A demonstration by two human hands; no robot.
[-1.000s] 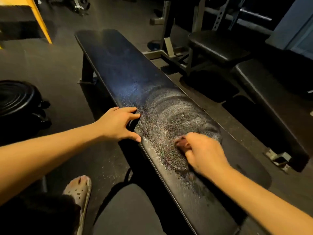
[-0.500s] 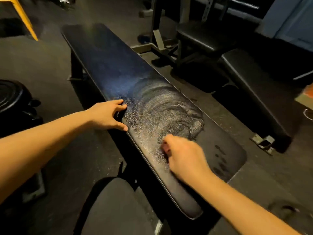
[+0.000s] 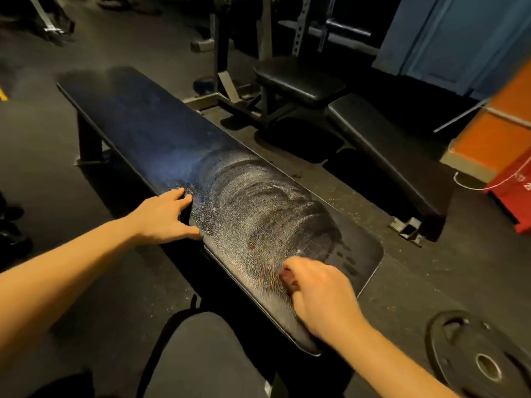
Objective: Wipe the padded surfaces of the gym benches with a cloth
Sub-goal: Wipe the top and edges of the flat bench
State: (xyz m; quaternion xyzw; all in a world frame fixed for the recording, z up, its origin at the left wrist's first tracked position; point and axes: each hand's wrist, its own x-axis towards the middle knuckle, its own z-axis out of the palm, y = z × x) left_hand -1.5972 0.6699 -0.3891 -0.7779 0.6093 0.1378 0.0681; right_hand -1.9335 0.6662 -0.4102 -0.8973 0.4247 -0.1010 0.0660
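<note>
A long black padded flat bench (image 3: pixel 149 130) runs from the far left toward me. Its near half carries whitish swirled wipe streaks (image 3: pixel 258 202). My right hand (image 3: pixel 321 297) is curled round a small reddish cloth (image 3: pixel 287 278) and presses it on the pad near the bench's near end. Most of the cloth is hidden inside the fist. My left hand (image 3: pixel 165 215) rests on the pad's left edge, fingers on top and thumb along the side. A second black padded bench (image 3: pixel 385 156) and a padded seat (image 3: pixel 301 77) stand to the right.
A black weight plate (image 3: pixel 477 357) lies on the floor at lower right. An orange and red box (image 3: pixel 500 139) sits at the right edge. A metal rack frame (image 3: pixel 227 50) stands behind the benches. My dark-clad knee (image 3: pixel 201 357) is below the bench.
My right hand with the cloth has slid toward me along the pad to the near end. The view shifted right, bringing the weight plate into sight. My left hand stays on the edge.
</note>
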